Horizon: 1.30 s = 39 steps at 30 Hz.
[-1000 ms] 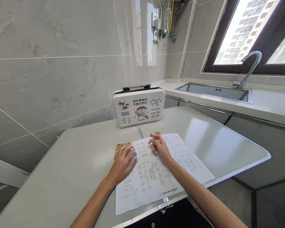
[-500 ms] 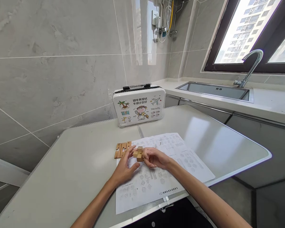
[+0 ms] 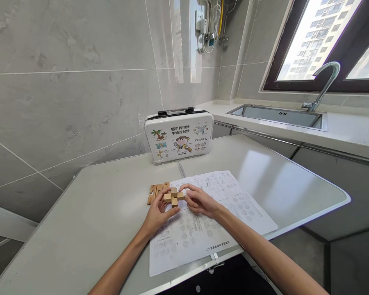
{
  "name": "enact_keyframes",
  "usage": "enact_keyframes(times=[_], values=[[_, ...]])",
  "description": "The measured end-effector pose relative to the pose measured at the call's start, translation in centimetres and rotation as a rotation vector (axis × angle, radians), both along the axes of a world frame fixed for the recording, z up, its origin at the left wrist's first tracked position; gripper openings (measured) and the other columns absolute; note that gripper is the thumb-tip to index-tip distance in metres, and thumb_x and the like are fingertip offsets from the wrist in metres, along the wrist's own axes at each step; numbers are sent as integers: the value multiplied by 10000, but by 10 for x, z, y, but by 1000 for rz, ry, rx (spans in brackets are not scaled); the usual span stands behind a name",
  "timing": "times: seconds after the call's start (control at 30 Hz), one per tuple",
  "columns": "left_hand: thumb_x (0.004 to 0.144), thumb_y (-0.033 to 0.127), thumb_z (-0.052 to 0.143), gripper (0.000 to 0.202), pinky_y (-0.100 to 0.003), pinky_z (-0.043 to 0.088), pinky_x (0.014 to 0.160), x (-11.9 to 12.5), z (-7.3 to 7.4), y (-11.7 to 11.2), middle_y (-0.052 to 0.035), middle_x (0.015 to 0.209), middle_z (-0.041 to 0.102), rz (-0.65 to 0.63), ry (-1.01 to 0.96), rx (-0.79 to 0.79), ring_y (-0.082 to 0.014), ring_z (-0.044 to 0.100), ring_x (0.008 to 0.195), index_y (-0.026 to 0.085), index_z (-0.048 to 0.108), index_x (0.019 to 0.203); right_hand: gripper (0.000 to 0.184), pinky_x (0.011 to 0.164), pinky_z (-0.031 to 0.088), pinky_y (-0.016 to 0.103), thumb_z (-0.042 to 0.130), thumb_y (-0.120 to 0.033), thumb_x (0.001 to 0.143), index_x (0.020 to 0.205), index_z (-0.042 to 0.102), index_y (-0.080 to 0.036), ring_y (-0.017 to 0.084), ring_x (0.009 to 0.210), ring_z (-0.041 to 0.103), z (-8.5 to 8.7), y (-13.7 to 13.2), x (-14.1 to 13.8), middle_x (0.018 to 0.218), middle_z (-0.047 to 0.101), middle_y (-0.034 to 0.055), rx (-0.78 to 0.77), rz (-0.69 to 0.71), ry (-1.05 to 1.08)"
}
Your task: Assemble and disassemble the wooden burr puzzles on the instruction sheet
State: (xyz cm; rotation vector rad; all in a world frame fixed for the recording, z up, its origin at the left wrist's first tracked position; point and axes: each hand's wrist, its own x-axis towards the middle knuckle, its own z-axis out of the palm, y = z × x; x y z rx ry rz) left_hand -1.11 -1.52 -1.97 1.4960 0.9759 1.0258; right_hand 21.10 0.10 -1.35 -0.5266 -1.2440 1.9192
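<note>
Blocks (image 3: 174,195): gripped in left hand (image 3: 156,215), likely for steadiness.
Right hand (image 3: 203,203): fingers half-curled beside them, contact unclear.
Sheet (image 3: 210,223): flat underneath, probably for reading.

Block puzzle (image 3: 174,200) seemingly above the sheet (image 3: 197,245), case (image 3: 180,141) behind.

Both on show, the left hand (image 3: 158,212) and the right hand (image 3: 201,203), bare and slim-fingered, and the slender forearms (image 3: 258,242) bare too, all the way to the edge of view! Down below, black clothing (image 3: 233,282), and on it, look, one small, round, pale disc (image 3: 198,288)
</note>
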Motion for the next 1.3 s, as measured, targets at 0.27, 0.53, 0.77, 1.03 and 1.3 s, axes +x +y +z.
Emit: enact_keyframes(times=[0.27,0.53,0.77,1.03,1.3], values=[[767,445,862,688,-518,482,1103,-1,1,1,-118,1353,628,-15,-30,33,-306,621,1249,266,539,1347,405,396,314,191,635,-590,926,887,566,-192,63,389,415,-7,1,-7,621,597,-50,87,23,-144],[720,500,885,727,-501,445,1142,-6,-3,4,-127,1410,605,-58,-102,-23,-341,551,1343,268,586,1341,438,439,359,200,609,-588,953,846,610,-163,70,450,470,-5,0,-4,670,607,-19,171,130,-158],[675,447,922,743,-465,475,1108,-8,-4,6,-115,1338,639,-51,-104,-22,-326,590,1283,267,606,1323,433,492,346,216,602,-576,964,803,608,-175,74,475,428,0,-2,-1,621,535,-39,249,116,-211],[690,358,923,766,-466,416,1169,-6,1,4,-116,1394,621,-71,-106,-9,-338,547,1346,259,603,1378,403,499,318,228,645,-558,943,834,617,-171,71,515,414,2,-2,-1,717,548,-20,258,89,-219],[773,406,867,844,-499,365,1221,0,9,0,-127,1557,502,-92,-107,-64,-336,475,1441,274,463,1502,313,515,293,242,682,-465,914,1085,677,-202,101,535,396,-18,2,-9,666,540,-42,388,-219,-375]])
